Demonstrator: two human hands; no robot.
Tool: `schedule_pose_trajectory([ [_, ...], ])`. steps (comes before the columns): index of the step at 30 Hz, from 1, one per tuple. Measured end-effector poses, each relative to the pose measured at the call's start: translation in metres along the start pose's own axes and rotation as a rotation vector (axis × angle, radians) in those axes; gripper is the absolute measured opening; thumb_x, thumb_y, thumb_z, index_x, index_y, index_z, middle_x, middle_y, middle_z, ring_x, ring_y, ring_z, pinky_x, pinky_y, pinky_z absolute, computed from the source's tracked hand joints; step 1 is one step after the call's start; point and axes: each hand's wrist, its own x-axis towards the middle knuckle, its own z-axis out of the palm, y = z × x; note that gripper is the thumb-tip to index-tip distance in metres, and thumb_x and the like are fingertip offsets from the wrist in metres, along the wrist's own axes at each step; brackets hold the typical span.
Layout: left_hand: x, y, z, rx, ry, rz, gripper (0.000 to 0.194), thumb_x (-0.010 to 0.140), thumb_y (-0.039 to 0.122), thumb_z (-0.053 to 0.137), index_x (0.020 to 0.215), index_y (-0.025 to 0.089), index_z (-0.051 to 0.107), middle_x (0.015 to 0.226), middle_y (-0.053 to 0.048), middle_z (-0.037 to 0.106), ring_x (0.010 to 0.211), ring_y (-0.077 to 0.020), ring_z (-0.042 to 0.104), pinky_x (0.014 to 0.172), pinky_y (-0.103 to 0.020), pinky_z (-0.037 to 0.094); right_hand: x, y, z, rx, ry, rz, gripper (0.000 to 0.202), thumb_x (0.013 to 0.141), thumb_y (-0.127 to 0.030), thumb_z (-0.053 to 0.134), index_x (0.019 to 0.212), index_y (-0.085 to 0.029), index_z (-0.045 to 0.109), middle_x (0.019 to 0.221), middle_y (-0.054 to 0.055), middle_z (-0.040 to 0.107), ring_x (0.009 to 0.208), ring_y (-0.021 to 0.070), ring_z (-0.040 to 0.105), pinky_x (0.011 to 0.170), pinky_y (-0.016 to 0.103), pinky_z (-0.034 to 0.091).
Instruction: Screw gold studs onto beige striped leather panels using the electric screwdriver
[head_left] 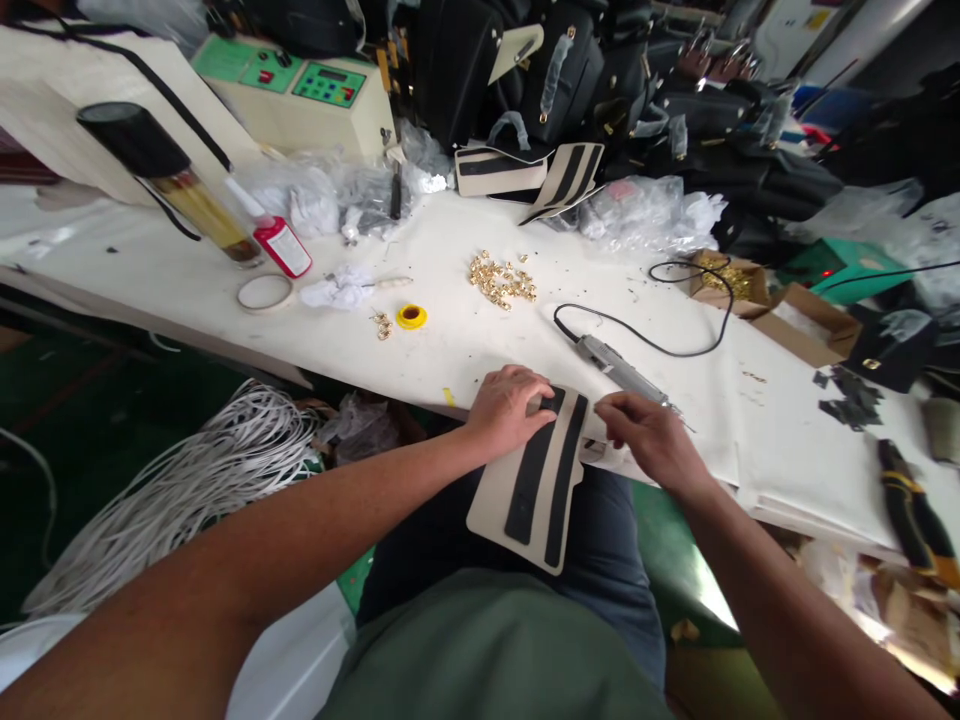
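Note:
A beige flat panel with two black strips (pixel 536 480) juts over the table's front edge above my lap. My left hand (pixel 511 408) grips its far end, thumb lying across the top face and the other fingers over the far edge. Just right of the panel, my right hand (pixel 637 430) is closed, fingertips pinched together near its right edge. Whatever may be between those fingertips is too small to make out. Behind the right hand lies a grey electric screwdriver (pixel 619 368) with a black cable. Farther back sits a pile of small gold-coloured metal fittings (pixel 501 280).
On the left stand a red bottle (pixel 283 247), a tape roll (pixel 265 292) and a yellow spool (pixel 412 317). Similar striped panels (pixel 502 172) and black bags (pixel 555 80) are at the back. Small boxes (pixel 806 325) and black-and-yellow pliers (pixel 916 510) lie right.

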Motion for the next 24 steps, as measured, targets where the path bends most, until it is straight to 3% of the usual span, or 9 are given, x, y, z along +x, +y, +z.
schedule_pose_trajectory([
  [2,0.000,0.000,0.000,0.008,0.001,0.009,0.025,0.083,0.029,0.078,0.106,0.026,0.070,0.122,-0.001,0.074,0.124,-0.0267,0.056,0.102,-0.047,0.044,0.010,-0.007,0.026,-0.021,-0.065,-0.042,0.033,0.089,-0.053,0.062,0.091,-0.021,0.070,0.070,0.000,0.063,0.060,0.0160,0.058,0.058,0.028,0.048],
  [5,0.000,0.001,0.000,0.018,-0.014,0.007,0.025,0.084,0.030,0.077,0.107,0.026,0.070,0.123,-0.001,0.074,0.124,-0.0276,0.055,0.101,-0.048,0.044,0.023,-0.007,0.042,-0.150,-0.071,-0.115,0.028,0.091,-0.047,0.059,0.090,-0.022,0.071,0.077,0.000,0.067,0.066,0.0168,0.059,0.061,0.029,0.047],
  [10,-0.001,0.002,-0.002,0.011,-0.029,0.010,0.024,0.086,0.032,0.075,0.108,0.026,0.070,0.123,-0.002,0.073,0.125,-0.0281,0.055,0.102,-0.048,0.044,0.029,-0.005,0.046,-0.292,-0.017,-0.255,0.020,0.093,-0.036,0.057,0.089,-0.023,0.072,0.089,0.003,0.071,0.084,0.0201,0.065,0.078,0.031,0.047],
  [15,-0.001,0.002,-0.003,0.022,-0.034,0.006,0.025,0.086,0.033,0.074,0.110,0.026,0.070,0.125,-0.003,0.072,0.126,-0.0284,0.054,0.102,-0.048,0.044,0.026,-0.008,0.047,-0.374,-0.027,-0.317,0.016,0.092,-0.030,0.057,0.087,-0.024,0.071,0.088,0.003,0.069,0.084,0.0206,0.065,0.080,0.032,0.046],
  [24,-0.002,0.002,-0.002,0.005,-0.044,0.002,0.022,0.090,0.035,0.071,0.110,0.025,0.069,0.127,-0.004,0.071,0.126,-0.0283,0.054,0.102,-0.048,0.043,0.032,-0.013,0.045,-0.454,-0.029,-0.225,0.011,0.087,-0.030,0.063,0.086,-0.025,0.072,0.086,0.002,0.072,0.079,0.0205,0.065,0.076,0.033,0.048],
])
